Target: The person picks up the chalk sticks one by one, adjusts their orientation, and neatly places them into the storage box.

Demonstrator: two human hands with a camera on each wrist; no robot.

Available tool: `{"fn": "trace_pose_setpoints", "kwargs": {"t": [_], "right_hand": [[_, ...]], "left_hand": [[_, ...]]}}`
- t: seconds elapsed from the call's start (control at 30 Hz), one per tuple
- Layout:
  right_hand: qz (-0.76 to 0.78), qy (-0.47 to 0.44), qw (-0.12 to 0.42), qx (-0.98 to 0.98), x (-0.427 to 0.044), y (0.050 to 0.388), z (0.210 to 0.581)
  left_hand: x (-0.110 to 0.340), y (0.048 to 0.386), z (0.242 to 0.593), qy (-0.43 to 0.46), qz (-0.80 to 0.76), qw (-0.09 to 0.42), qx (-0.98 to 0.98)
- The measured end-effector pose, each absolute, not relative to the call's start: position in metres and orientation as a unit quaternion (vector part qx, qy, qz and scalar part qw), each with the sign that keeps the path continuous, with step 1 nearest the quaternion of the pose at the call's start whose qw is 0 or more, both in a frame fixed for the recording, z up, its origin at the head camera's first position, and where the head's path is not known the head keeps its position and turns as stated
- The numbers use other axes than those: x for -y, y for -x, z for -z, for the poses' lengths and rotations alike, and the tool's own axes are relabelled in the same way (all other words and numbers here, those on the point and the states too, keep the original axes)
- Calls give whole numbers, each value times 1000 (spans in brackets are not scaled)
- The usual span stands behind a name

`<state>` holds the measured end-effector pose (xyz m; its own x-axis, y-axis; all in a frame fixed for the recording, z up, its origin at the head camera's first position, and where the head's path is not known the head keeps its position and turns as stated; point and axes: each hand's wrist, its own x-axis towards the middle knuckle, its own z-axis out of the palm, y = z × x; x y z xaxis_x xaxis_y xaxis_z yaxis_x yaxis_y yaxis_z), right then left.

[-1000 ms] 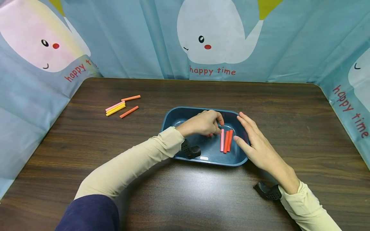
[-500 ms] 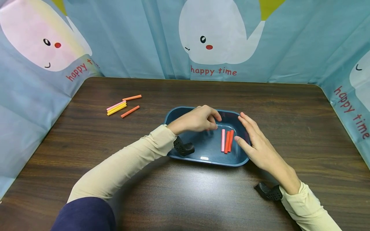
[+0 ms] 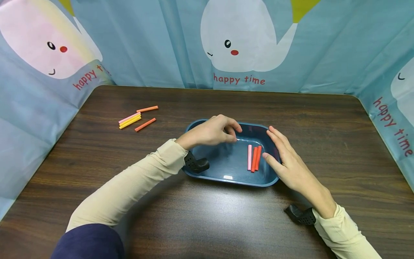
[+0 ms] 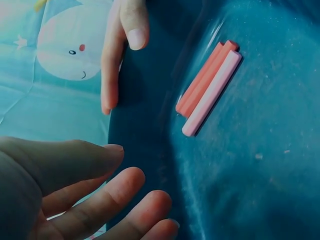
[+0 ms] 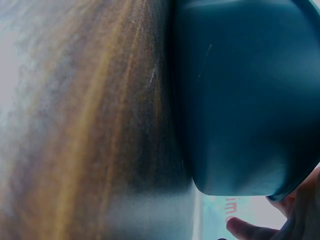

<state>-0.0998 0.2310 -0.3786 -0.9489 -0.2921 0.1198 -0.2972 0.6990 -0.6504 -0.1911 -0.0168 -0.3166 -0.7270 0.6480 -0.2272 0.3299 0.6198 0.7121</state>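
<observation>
A blue plastic tray [image 3: 223, 163] stands on the table. Near its right end lie a pink chalk-like stick [image 3: 249, 157] and two red sticks [image 3: 257, 158], side by side; the left wrist view shows the pink stick [image 4: 212, 95] alongside the red pair. Over the tray's far left part hovers my left hand [image 3: 213, 130], fingers loosely bent with nothing between them. My right hand [image 3: 292, 167] rests at the tray's right end, fingers extended along the outside and thumb over the rim. The right wrist view shows the tray's outer wall [image 5: 245, 100] beside that hand's fingers.
On the dark wooden table [image 3: 207, 223], left of the tray, lie a pink stick [image 3: 129, 117], yellow sticks [image 3: 130, 122] and two orange sticks [image 3: 145, 125]. A blue curtain [image 3: 136, 46] with printed whales borders the table's back and sides.
My left hand has drawn back leftward and away from the pink and red sticks in the tray. My right hand stays at the tray's end.
</observation>
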Motion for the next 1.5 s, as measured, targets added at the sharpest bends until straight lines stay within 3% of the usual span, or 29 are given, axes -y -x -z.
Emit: {"fn": "trace_pose_setpoints", "kwargs": {"t": [1.5], "right_hand": [[-350, -155, -2, 924, -230, 100, 378]], "left_hand": [[116, 203, 286, -219, -354, 162, -895]]}}
